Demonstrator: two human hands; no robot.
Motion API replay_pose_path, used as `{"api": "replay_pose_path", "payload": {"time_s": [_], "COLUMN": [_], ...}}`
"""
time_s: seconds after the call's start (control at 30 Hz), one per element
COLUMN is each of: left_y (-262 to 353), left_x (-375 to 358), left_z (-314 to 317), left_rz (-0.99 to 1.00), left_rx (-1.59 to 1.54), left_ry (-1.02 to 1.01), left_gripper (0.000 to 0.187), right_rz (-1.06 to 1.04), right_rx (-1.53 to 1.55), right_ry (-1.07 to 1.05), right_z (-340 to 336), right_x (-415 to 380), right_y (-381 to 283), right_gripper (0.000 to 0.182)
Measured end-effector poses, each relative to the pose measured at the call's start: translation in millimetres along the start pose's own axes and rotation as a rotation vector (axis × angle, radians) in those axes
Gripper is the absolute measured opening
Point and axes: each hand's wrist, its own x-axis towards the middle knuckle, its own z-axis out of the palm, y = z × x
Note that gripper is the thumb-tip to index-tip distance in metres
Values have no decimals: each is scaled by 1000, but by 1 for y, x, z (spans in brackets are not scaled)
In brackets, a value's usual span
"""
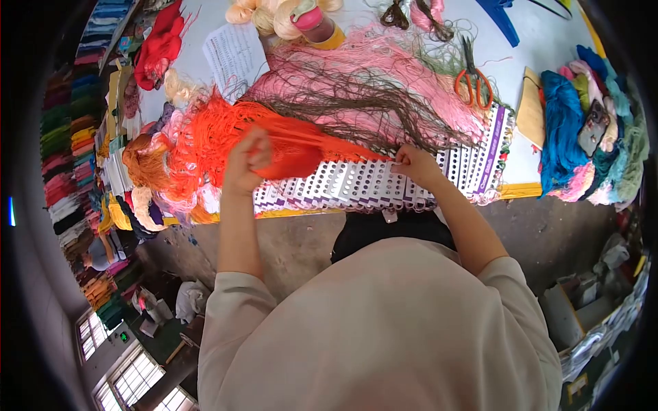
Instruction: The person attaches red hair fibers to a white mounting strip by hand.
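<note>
Orange-red thread (219,130) lies heaped at the left of the table and stretches in a narrowing bundle toward the right. The end of that bundle is pinched in my right hand (415,164), above a row of white perforated cards (343,183). My left hand (248,161), somewhat blurred, is curled beside the wide part of the orange-red thread; whether strands are inside its fingers is hidden. Brown threads (343,106) and pink threads (411,68) spread across the table behind the cards.
Orange-handled scissors (473,85) lie at the back right, near a blue tool (499,20). A written sheet (234,58) and a thread cone (315,26) are at the back. Teal skeins (562,130) lie at the right, red thread (159,44) at the left.
</note>
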Motion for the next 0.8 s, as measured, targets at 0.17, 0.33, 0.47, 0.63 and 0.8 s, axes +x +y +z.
{"api": "replay_pose_path", "payload": {"time_s": [0.17,0.33,0.47,0.63,0.8], "left_y": [39,-20,-38,-31,-26], "left_x": [-31,-49,-56,-76,-89], "left_z": [-6,57,96,117,117], "left_rz": [365,293,334,351,354], "left_rx": [407,552,97,-45,123], "left_ry": [525,306,-156,-386,-416], "left_gripper": [27,33,43,50,52], "right_rz": [35,8,-80,-349,-309], "right_rx": [-83,-138,270,865,843], "right_ry": [29,161,243,176,73], "right_z": [5,22,22,2,12], "right_x": [-4,-7,-19,-81,-106], "right_y": [-8,-17,-85,-236,-294], "right_gripper": [32,32,21,5,18]}}
